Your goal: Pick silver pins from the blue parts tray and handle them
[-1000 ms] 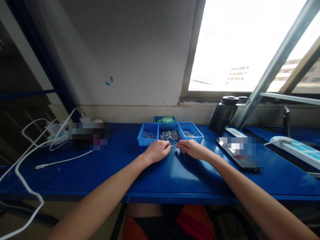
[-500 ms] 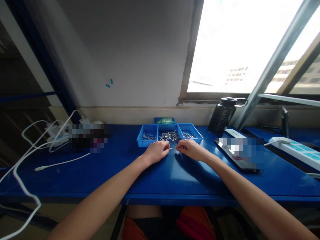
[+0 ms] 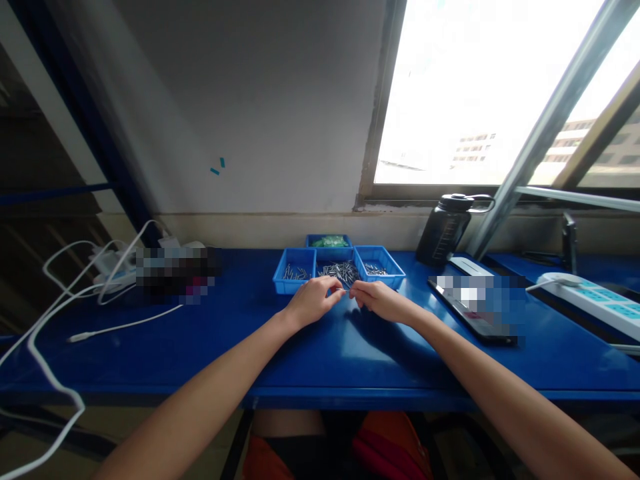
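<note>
My left hand (image 3: 313, 300) and my right hand (image 3: 379, 300) meet fingertip to fingertip just in front of the blue trays, above the blue bench (image 3: 210, 347). Both pinch a thin metal pin (image 3: 346, 290) between them. Behind the fingers, the middle blue tray (image 3: 339, 271) holds a heap of several metal pins. The left tray (image 3: 295, 270) and the right tray (image 3: 379, 267) hold fewer pins. A fourth tray (image 3: 329, 240) behind them contains green parts.
A dark bottle (image 3: 445, 230) stands at the window sill on the right. A phone (image 3: 473, 310) lies right of my right hand, a white power strip (image 3: 595, 300) farther right. White cables (image 3: 75, 293) and chargers trail over the bench's left end.
Both hands have shifted slightly toward the trays and closer together, fingertips now nearly touching around the pin.
</note>
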A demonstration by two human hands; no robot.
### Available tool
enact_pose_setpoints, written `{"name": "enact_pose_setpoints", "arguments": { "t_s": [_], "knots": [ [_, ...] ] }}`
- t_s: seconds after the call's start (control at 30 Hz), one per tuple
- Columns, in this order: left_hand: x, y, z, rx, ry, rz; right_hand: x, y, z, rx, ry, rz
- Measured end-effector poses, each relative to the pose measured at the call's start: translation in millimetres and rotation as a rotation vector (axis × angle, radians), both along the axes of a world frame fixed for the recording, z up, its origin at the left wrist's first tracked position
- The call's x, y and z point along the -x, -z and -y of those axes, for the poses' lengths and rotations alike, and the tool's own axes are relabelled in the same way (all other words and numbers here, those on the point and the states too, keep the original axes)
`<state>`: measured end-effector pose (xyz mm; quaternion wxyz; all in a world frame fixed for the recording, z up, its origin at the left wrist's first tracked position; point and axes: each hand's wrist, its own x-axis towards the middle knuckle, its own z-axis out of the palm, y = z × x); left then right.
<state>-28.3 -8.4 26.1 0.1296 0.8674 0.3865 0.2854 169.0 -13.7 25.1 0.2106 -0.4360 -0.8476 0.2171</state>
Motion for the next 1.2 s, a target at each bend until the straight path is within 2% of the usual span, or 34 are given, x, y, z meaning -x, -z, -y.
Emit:
{"name": "enact_pose_setpoints", "arguments": {
  "t_s": [0.23, 0.33, 0.47, 0.7, 0.97, 1.2],
  "knots": [
    [-3.4, -0.3, 2.4, 0.053, 0.080, 0.068, 3.2, 0.4, 2.4, 0.000, -0.032, 0.024],
    [-3.0, 0.1, 3.4, 0.104, 0.040, 0.057, 3.0, -2.0, 3.1, -0.031, 0.009, 0.023],
    [-1.1, 1.0, 3.3, 0.103, -0.030, -0.064, 3.3, -5.7, 5.0, -0.024, 0.011, 0.003],
    [-0.8, 1.9, 2.7, 0.060, 0.020, -0.131, 3.5, -3.8, 6.1, 0.024, -0.019, 0.033],
    [3.2, 2.3, -0.2, 0.049, -0.009, -0.164, -3.7, 0.0, -1.3, -0.044, 0.043, 0.038],
    [3.3, 2.9, -3.1, 0.072, -0.041, -0.201, -4.9, -1.3, -2.5, -0.037, 0.052, 0.027]
  ]
}}
